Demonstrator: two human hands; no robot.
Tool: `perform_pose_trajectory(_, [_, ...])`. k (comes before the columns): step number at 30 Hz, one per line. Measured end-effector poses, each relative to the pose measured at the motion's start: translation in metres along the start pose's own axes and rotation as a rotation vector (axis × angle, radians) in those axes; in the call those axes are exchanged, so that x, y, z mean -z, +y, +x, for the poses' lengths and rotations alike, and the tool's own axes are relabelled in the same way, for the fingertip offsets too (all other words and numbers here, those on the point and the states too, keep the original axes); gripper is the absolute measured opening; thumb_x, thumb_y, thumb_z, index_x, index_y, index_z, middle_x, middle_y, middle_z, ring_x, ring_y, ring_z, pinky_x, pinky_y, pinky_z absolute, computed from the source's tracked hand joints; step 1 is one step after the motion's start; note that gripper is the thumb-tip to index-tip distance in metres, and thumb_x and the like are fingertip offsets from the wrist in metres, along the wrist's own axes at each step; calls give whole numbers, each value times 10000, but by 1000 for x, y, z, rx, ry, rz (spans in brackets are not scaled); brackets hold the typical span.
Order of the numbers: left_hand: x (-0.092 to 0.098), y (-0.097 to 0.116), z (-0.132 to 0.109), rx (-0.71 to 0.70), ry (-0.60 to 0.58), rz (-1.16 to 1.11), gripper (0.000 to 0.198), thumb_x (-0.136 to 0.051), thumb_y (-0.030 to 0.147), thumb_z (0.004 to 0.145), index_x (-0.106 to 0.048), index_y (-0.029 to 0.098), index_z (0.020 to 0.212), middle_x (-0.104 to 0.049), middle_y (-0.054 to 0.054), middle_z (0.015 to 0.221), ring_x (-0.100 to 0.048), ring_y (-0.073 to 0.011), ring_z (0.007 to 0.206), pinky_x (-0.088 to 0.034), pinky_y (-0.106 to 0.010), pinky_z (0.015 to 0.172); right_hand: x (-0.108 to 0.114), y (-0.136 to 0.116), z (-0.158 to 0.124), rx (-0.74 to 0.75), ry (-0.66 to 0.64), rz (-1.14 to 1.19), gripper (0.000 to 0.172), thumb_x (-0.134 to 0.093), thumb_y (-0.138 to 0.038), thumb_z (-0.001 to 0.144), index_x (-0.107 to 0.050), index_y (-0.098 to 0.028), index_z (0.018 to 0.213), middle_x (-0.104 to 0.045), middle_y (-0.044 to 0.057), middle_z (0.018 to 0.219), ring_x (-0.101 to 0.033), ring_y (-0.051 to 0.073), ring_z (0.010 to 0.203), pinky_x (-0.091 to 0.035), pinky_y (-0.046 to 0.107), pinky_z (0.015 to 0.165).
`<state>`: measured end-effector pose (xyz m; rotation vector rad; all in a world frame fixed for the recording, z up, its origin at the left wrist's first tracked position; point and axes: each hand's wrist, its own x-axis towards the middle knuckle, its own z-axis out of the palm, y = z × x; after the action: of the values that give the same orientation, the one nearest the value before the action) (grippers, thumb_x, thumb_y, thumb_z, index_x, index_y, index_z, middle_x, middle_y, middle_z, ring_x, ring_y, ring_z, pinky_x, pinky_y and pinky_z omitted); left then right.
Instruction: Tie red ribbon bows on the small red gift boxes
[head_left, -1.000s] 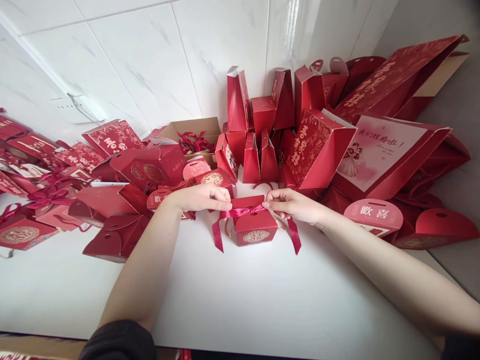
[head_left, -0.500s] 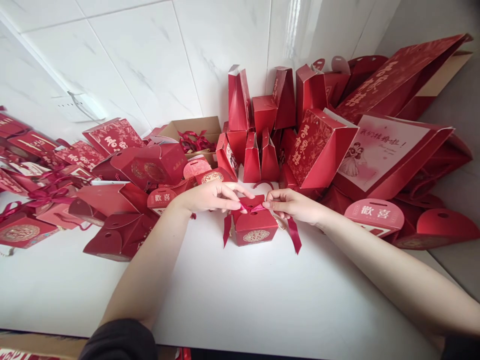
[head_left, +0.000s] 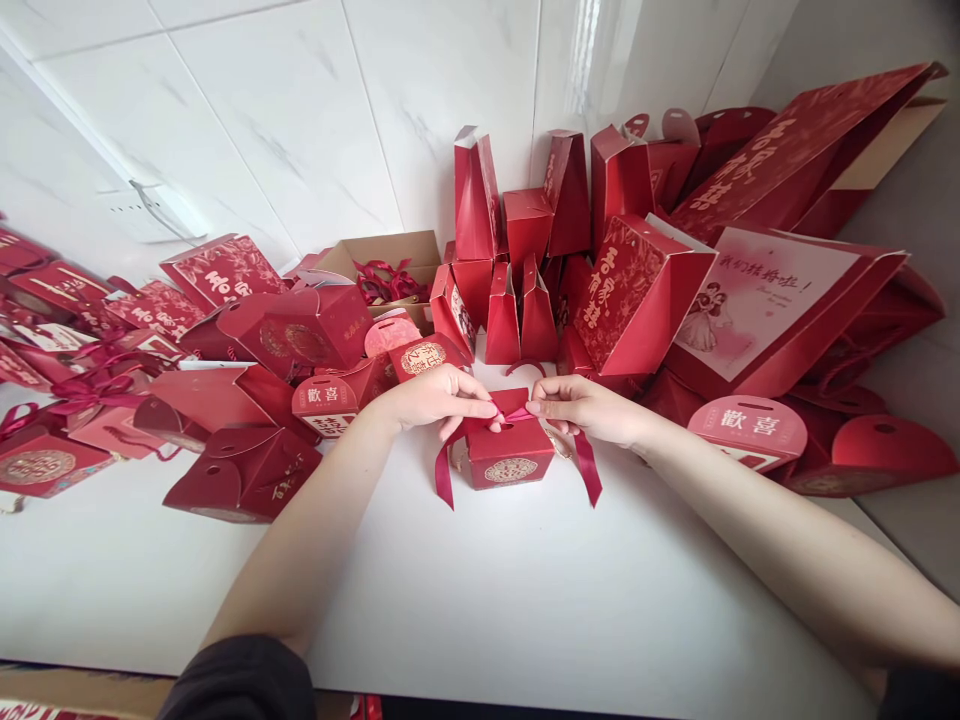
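Observation:
A small red gift box (head_left: 513,466) with a round gold emblem on its front sits on the white table between my hands. Dark red ribbon (head_left: 513,412) crosses its top, and one loose tail hangs down at each side. My left hand (head_left: 448,398) pinches the ribbon between thumb and fingers at the upper left of the box. On the other side, my right hand (head_left: 576,406) is closed on the ribbon near the box's top right. How the ribbon is looped under the fingertips is partly hidden.
Red boxes (head_left: 236,470) crowd the left side. Taller red boxes (head_left: 641,290) stand along the tiled wall behind and to the right. A brown carton (head_left: 390,250) holding ribbons is at the back. The white table (head_left: 480,600) spreads in front of the gift box.
My left hand has shifted slightly right, closer to the middle of the box top. The left ribbon tail hangs a little lower and farther left. My right hand stays nearly in place.

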<state>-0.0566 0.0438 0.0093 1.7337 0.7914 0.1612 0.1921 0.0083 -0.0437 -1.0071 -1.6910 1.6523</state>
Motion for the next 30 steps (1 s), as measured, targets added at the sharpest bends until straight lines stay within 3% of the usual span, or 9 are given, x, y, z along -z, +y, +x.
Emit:
perform_pose_trajectory(5, [-1, -4, 3, 31, 27, -3, 237, -735, 344, 785, -773, 137, 894, -766, -109, 981, -456, 6, 333, -409, -184, 452, 1, -6, -5, -15, -39, 3, 399, -665, -516, 821, -527, -177, 662, -441, -60, 515, -357, 77, 479, -258, 251, 495])
perform_pose_trajectory(8, [-2, -6, 4, 31, 50, -21, 249, -759, 323, 756, -777, 155, 940, -768, -111, 964, -456, -4, 338, -365, -184, 404, 1, -11, -8, 40, -61, -3, 375, -670, -519, 818, -599, -175, 686, -489, -43, 535, -421, 95, 496, -337, 263, 525])
perform_pose_trajectory(13, [-1, -6, 5, 12, 67, -21, 257, -751, 315, 763, -777, 168, 972, -770, -107, 945, -439, 1, 340, -353, -179, 397, 0, -15, -11, 159, -75, 9, 243, -706, -420, 822, -728, -181, 855, -662, 5, 775, -579, 131, 698, -455, 274, 695])
perform_pose_trajectory(18, [-1, -9, 8, 2, 64, -14, 310, -739, 333, 775, -761, 168, 1036, -764, -119, 980, -453, -5, 343, -363, -186, 397, -3, -11, -10, 235, -68, 13, 249, -686, -380, 848, -745, -185, 990, -720, 54, 992, -646, 190, 920, -487, 324, 853])
perform_pose_trajectory(24, [-7, -4, 7, 4, 111, 39, 374, -779, 359, 732, -758, 159, 1047, -769, -100, 876, -490, -24, 359, -398, -191, 422, -11, -12, -12, 247, -41, -83, 343, -628, -422, 882, -708, -183, 1114, -692, 57, 919, -616, 182, 826, -490, 335, 777])
perform_pose_trajectory(30, [-13, 2, 5, 18, 132, 88, 420, -788, 385, 714, -744, 180, 1079, -756, -93, 983, -533, -43, 409, -433, -192, 407, -16, -13, -12, 328, 33, -289, 318, -570, -388, 921, -690, -201, 1149, -643, 50, 928, -542, 154, 745, -450, 299, 699])
